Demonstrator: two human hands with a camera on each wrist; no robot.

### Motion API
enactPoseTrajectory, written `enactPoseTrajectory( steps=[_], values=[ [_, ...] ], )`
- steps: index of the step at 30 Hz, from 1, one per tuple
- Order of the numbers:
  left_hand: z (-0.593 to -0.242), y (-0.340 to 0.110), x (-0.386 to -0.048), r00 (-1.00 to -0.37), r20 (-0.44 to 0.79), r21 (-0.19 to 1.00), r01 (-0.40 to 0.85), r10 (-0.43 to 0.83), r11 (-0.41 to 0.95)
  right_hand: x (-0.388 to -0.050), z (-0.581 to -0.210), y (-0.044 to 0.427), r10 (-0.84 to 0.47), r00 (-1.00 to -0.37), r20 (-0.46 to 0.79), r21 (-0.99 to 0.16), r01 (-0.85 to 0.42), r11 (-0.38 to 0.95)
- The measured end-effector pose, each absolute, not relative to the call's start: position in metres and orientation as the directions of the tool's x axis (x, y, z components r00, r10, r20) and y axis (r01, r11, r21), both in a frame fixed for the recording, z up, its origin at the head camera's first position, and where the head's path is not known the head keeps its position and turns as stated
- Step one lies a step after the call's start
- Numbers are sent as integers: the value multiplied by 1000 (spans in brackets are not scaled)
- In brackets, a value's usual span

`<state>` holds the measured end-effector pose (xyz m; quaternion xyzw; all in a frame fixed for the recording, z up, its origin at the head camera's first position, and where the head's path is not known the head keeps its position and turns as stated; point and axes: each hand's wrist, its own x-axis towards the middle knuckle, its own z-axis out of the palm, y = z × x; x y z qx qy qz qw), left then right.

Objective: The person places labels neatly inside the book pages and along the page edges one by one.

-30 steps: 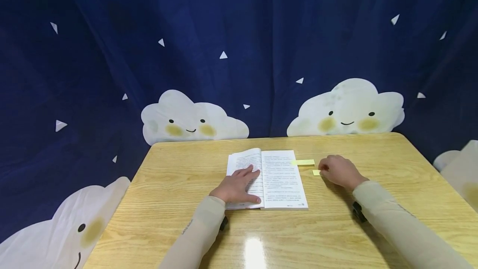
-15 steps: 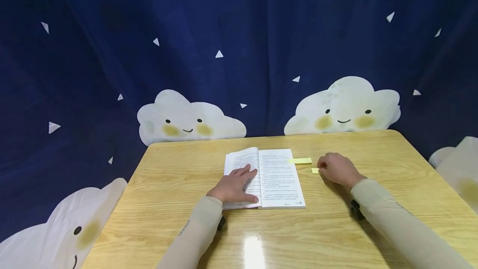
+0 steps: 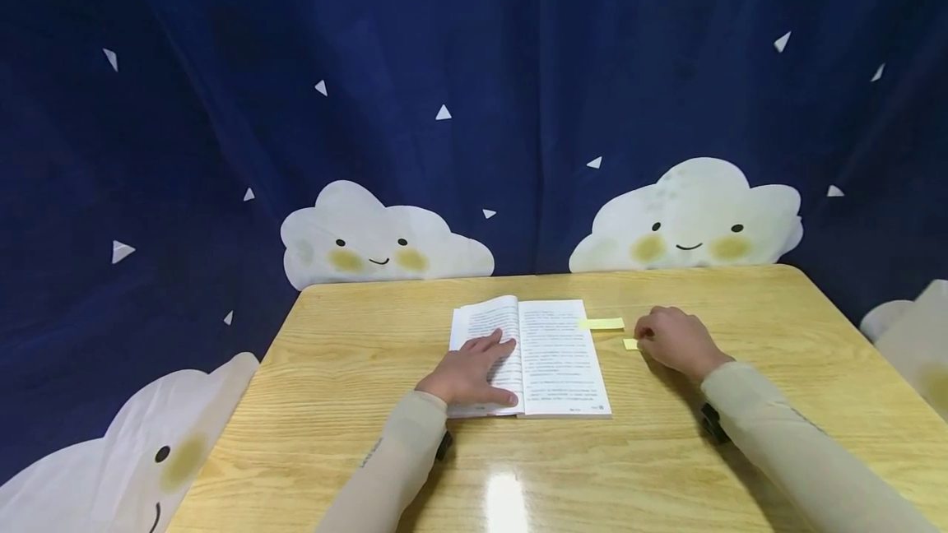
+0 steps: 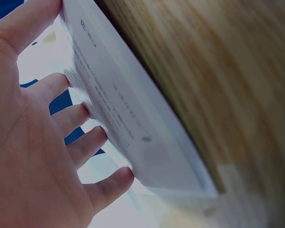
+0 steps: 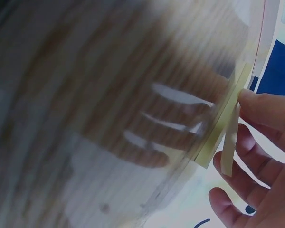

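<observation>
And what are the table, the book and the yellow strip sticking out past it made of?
The table looks like wood, maybe only wood-look, with streaky grain and a glossy glare. The book seems paper: matt white pages with print, curving near the middle. The yellow strip is probably paper too, thin and flat, but could be plastic.

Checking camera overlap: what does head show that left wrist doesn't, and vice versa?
Only head: right grip touching a small yellow paper slip; long yellow paper strip overlapping the open white-paged book.
Only left wrist: palm side of left grip.
Both: left grip on the book, brown wooden table, blue fabric backdrop.
</observation>
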<state>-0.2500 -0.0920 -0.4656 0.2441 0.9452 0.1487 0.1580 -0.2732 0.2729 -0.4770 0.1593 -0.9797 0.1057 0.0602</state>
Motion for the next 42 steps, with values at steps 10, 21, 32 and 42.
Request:
enactPoseTrajectory(
  steps=[10, 21, 32, 42],
  values=[
    [-466, -91, -249, -836, -221, 351, 413, 503, 840, -271, -475, 271, -299, -938, 174, -175, -328, 928],
    [-466, -91, -250, -834, -221, 345, 417, 505, 841, -274, -476, 271, -279, -949, 150, -198, -305, 931],
    [-464, -91, -249, -833, -226, 343, 417, 505, 842, -278, -471, 271, -253, -967, -21, -377, -226, 898],
    [-464, -90, -249, -833, -231, 341, 414, 502, 844, -276, -467, 270, -237, -970, -52, -417, -195, 888]
  ],
)
